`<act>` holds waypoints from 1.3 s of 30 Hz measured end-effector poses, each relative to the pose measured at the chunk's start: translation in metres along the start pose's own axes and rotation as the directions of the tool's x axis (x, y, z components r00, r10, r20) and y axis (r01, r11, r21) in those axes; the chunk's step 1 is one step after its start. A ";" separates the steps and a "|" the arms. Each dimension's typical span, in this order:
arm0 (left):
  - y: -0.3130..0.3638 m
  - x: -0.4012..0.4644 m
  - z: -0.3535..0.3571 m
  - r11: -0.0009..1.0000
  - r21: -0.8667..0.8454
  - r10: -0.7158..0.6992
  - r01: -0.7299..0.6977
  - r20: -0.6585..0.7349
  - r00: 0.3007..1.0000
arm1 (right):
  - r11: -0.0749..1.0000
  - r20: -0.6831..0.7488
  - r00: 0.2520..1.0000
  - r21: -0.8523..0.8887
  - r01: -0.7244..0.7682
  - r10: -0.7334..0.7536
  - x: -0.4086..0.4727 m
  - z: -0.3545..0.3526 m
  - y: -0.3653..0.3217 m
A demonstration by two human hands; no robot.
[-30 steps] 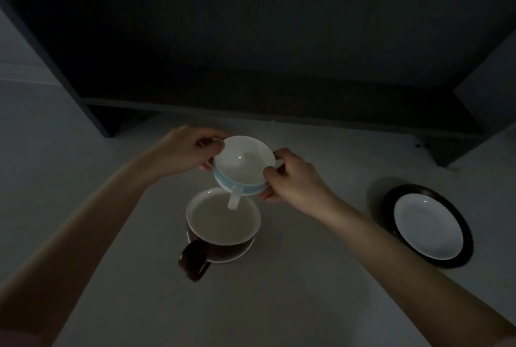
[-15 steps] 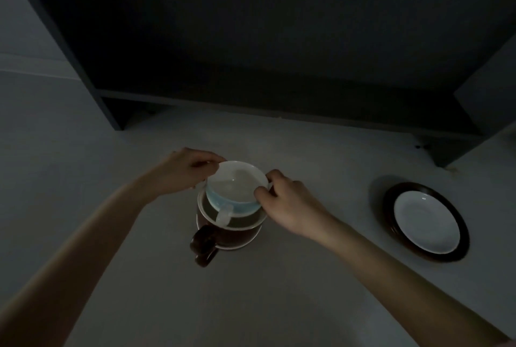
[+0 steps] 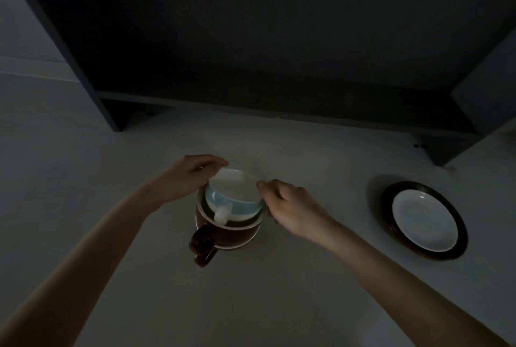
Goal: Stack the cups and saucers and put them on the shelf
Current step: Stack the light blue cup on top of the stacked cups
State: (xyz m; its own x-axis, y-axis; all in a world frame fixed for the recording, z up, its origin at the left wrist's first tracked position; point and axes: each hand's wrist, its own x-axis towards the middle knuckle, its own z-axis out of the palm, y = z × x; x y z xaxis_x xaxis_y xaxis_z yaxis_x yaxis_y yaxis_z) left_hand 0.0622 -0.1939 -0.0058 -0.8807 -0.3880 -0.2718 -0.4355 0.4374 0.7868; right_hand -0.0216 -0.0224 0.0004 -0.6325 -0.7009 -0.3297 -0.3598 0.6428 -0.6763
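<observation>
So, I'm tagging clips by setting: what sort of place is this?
Probably a home kitchen or dining corner: nested cups and stacked saucers on a pale counter, below a dark shelf.

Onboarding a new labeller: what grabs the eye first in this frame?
Centre of the table: a light blue cup nested in a brown cup, with the left hand and right hand at its rim. At the right sit two stacked saucers, a white saucer on a dark saucer. A dark shelf looms behind.
</observation>
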 end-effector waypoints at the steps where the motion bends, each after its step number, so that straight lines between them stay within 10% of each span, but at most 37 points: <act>1: -0.001 0.000 0.000 1.000 -0.005 -0.006 0.006 -0.003 1.000 | 1.000 -0.003 1.000 0.012 0.001 -0.001 -0.001 -0.001 -0.001; 15: -0.036 -0.009 -0.005 0.962 -0.265 0.057 -0.073 -0.068 0.996 | 0.984 -0.019 0.996 0.152 0.092 -0.091 -0.005 0.000 0.031; 24: -0.079 -0.037 0.003 0.977 0.181 0.074 -0.112 0.204 0.976 | 0.958 0.129 0.952 -0.044 0.285 -0.277 -0.016 0.039 0.063; 33: -0.049 -0.038 0.013 0.984 0.149 0.072 -0.097 0.164 0.984 | 0.941 -0.027 0.949 -0.141 0.309 -0.315 -0.011 0.065 0.066; 39: -0.050 -0.040 0.024 0.996 0.083 0.035 -0.044 0.117 0.993 | 0.960 -0.032 0.967 0.113 0.257 -0.255 -0.005 0.071 0.062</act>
State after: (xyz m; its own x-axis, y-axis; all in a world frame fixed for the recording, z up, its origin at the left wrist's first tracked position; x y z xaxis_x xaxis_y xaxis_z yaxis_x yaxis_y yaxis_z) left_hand 0.1144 -0.1805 -0.0478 -0.9110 -0.2752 -0.3073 -0.4099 0.5198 0.7495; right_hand 0.0078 -0.0009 -0.0865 -0.5419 -0.8310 -0.1253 -0.4301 0.4023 -0.8082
